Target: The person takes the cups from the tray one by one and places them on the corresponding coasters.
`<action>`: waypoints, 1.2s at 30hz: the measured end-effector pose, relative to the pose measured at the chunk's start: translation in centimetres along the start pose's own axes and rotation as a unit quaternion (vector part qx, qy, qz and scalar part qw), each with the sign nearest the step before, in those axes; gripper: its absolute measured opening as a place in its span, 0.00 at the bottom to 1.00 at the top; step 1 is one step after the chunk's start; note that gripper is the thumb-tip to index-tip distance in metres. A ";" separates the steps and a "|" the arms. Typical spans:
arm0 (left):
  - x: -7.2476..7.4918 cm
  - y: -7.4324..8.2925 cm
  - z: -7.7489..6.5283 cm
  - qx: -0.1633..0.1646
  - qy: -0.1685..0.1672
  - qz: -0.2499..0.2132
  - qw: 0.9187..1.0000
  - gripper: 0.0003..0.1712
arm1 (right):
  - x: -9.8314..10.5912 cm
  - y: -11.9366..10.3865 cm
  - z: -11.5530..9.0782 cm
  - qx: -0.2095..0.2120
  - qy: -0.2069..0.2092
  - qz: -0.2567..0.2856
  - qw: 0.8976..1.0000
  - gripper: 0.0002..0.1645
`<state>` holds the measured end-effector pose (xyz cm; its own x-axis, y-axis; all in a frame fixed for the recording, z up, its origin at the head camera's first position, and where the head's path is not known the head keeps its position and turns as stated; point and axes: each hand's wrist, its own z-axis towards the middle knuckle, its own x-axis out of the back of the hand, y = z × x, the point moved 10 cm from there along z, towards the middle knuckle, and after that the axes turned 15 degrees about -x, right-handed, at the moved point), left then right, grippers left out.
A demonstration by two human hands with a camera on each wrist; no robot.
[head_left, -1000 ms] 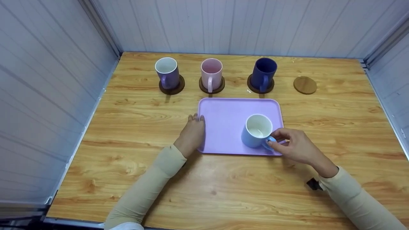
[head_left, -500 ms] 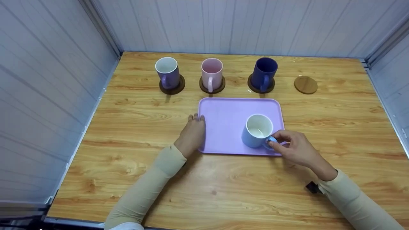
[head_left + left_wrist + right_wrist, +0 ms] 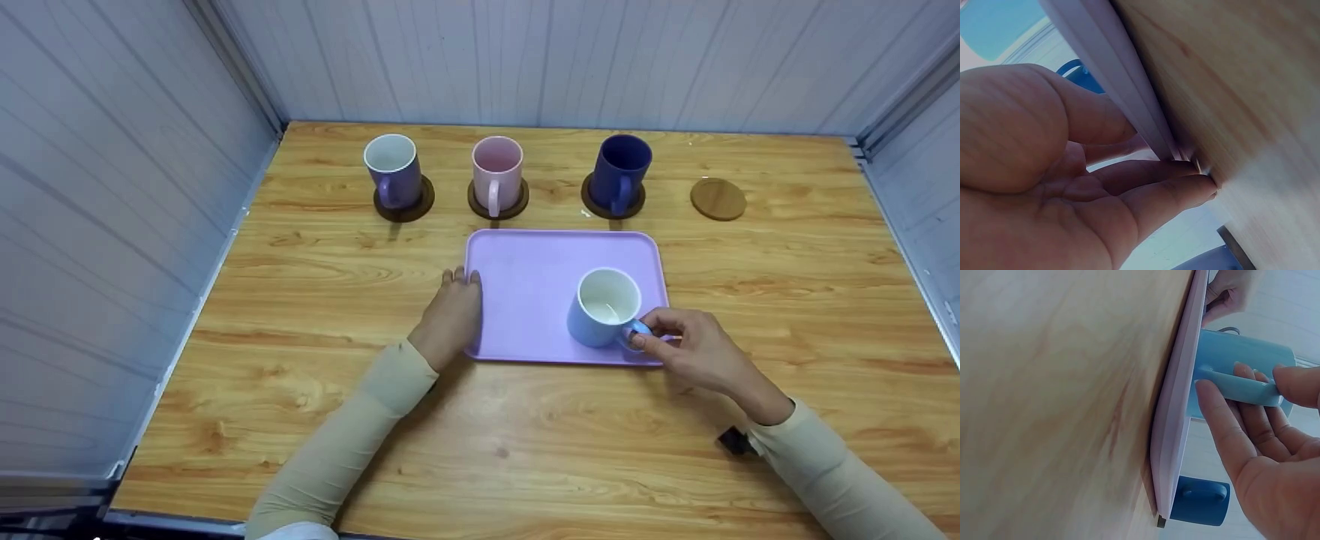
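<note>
A light blue mug (image 3: 598, 322) with a white inside stands upright on the right part of a lilac tray (image 3: 525, 300). My right hand (image 3: 697, 346) holds the mug's handle, with the thumb and fingers about it; the right wrist view shows the handle (image 3: 1241, 388) between them. At the tray's left edge, my left hand (image 3: 452, 313) grips the rim. In the left wrist view its thumb lies against the tray rim (image 3: 1109, 67), while the fingertips (image 3: 1199, 183) reach down beside the tabletop.
Behind the tray, a purple mug (image 3: 403, 180), a pink mug (image 3: 506, 180) and a dark blue mug (image 3: 611, 180) stand on dark round coasters. A bare wooden coaster (image 3: 718, 199) lies at the back right. Panelled walls (image 3: 480, 60) enclose the wooden table (image 3: 480, 450).
My right hand has shifted very slightly at the mug's handle. The mug, tray and left hand hold their places.
</note>
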<state>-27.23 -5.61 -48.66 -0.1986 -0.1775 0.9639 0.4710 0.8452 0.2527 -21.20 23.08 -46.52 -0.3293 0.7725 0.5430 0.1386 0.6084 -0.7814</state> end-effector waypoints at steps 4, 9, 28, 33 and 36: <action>0.2 0.1 0.0 -0.005 0.003 0.006 1.000 0.33 | 0.0 -0.1 -0.1 0.002 -0.004 0.005 1.000 0.08; 0.5 0.4 -0.1 -0.020 0.024 0.016 0.999 0.29 | 0.0 0.0 -0.1 0.009 -0.005 0.007 1.000 0.08; 0.5 0.4 -0.1 -0.021 0.029 0.011 0.999 0.29 | -0.1 -0.3 -0.3 0.018 -0.012 -0.001 1.000 0.08; 0.1 0.1 0.0 -0.009 0.013 0.005 1.000 0.34 | -0.1 -0.4 -0.2 0.020 -0.008 -0.008 1.000 0.07; 0.0 0.0 0.0 -0.005 0.006 0.000 1.000 0.36 | -0.1 -0.4 -0.2 0.025 -0.003 -0.009 1.000 0.06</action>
<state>-27.23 -5.58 -48.66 -0.1887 -0.1830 0.9648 0.4791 0.8405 0.2531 -21.01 22.83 -46.16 -0.3380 0.7595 0.5558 0.0863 0.6131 -0.7853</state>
